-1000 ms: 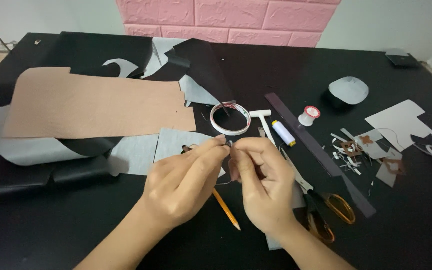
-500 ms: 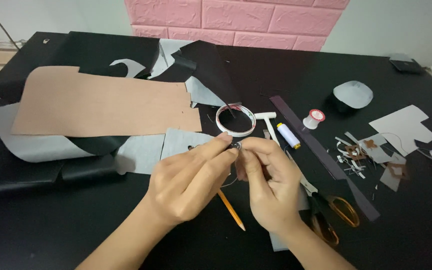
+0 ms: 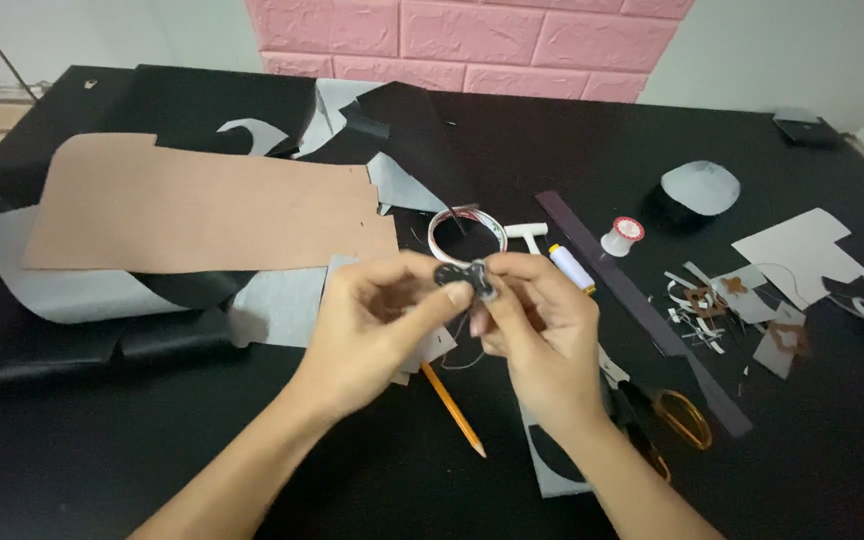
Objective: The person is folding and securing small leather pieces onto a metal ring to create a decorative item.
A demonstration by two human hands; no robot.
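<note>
A black surface [image 3: 102, 470] is seen filling most of the view. Behind its far edge, a wall panel of pink moulded brick [image 3: 472, 40] is flanked by plain white wall [image 3: 792, 50]. Even, soft lighting is cast throughout, without hard shadows.

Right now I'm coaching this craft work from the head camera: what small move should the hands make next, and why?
Probably draw the thread through gently. Both hands, left hand and right hand, pinch the small black piece between their fingers above the table, and a thin dark thread hangs slack beneath it. The pencil and scissors lie untouched nearby.
</note>
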